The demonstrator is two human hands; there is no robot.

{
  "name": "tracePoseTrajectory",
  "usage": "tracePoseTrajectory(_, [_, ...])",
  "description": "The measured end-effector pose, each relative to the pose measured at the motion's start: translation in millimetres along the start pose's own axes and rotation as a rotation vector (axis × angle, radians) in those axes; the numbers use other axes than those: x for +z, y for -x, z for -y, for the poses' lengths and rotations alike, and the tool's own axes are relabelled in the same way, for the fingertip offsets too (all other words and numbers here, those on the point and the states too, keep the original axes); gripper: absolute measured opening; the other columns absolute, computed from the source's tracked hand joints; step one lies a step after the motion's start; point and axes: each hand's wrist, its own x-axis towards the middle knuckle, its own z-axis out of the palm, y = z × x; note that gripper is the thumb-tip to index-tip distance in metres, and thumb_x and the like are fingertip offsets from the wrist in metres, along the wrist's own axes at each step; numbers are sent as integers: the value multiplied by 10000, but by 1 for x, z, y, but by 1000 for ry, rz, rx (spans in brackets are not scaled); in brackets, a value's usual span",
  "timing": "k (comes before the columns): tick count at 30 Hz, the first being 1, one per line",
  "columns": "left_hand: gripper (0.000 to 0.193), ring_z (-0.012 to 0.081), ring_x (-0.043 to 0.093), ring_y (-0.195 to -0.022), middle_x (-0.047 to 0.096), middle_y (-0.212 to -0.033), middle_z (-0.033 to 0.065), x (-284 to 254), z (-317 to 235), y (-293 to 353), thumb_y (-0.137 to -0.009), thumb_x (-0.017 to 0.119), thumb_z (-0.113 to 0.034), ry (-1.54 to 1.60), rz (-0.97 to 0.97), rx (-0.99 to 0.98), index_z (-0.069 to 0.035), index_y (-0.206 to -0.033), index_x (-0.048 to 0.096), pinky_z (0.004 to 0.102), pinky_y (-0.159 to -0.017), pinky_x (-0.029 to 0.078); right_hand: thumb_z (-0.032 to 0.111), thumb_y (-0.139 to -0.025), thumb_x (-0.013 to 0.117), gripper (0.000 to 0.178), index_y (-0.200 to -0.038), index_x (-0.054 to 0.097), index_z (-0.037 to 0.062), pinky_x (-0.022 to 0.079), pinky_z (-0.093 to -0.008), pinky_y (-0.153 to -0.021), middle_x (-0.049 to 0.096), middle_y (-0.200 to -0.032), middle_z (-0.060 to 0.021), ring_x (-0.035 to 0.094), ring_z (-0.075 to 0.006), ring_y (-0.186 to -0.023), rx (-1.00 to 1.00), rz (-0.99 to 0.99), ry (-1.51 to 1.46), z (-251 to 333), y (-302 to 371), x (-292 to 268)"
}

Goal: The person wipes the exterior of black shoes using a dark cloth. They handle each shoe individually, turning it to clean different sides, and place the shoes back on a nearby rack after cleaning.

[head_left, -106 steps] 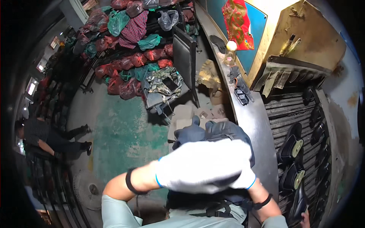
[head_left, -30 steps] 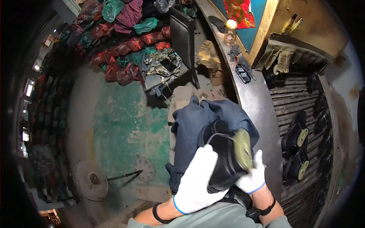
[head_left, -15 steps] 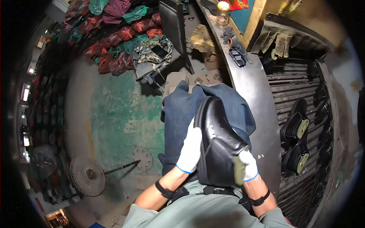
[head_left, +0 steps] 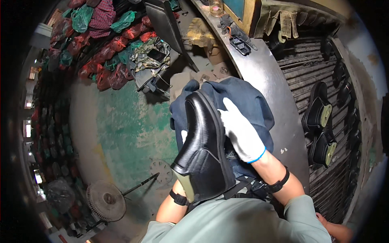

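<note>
A black leather ankle boot (head_left: pixel 202 141) with a pale green lining at its opening is tilted over my lap, toe pointing away and sole edge to the right. My left hand (head_left: pixel 184 135) holds it from the left and underneath; only a bit of white glove shows, the rest hidden behind the boot. In a white glove with a blue cuff, my right hand (head_left: pixel 242 135) lies along the sole edge, fingers stretched out and touching it. Dark blue cloth (head_left: pixel 259 105) covers my knees beneath the boot.
A metal bench (head_left: pixel 267 77) curves along the right, bearing a black buckled item (head_left: pixel 240 45). Beyond it a slatted rack (head_left: pixel 296 67) holds several black boots (head_left: pixel 324 150). A standing fan (head_left: pixel 106 200) is at lower left. Another person's arm (head_left: pixel 338 231) shows at lower right.
The boot has turned over, its sole edge swinging from left to right and its opening from right to left. My left hand has gone behind it; my right has moved onto the sole edge.
</note>
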Motion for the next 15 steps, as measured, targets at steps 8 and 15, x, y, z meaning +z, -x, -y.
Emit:
tracePoseTrajectory(8, [887, 286, 655, -1383, 641, -1547, 158, -17, 20, -9, -1081, 566, -725, -371, -197, 298, -60, -1660, 473, 445, -1214, 519, 294, -923, 890, 970, -1679, 396, -60, 447, -421, -1262, 617, -1579, -274, 597, -344, -1486, -166, 55, 641, 17, -1, 5])
tracePoseTrajectory(15, [1152, 243, 548, -1495, 569, -1630, 124, 65, -30, 11, -756, 1043, -172, -1281, 146, 593, -12, -1697, 398, 412, -1269, 428, 217, -951, 841, 968, -1747, 330, 14, 365, -426, -1311, 419, -1761, -236, 462, -360, -1603, -394, 482, 710, 45, 3, 2])
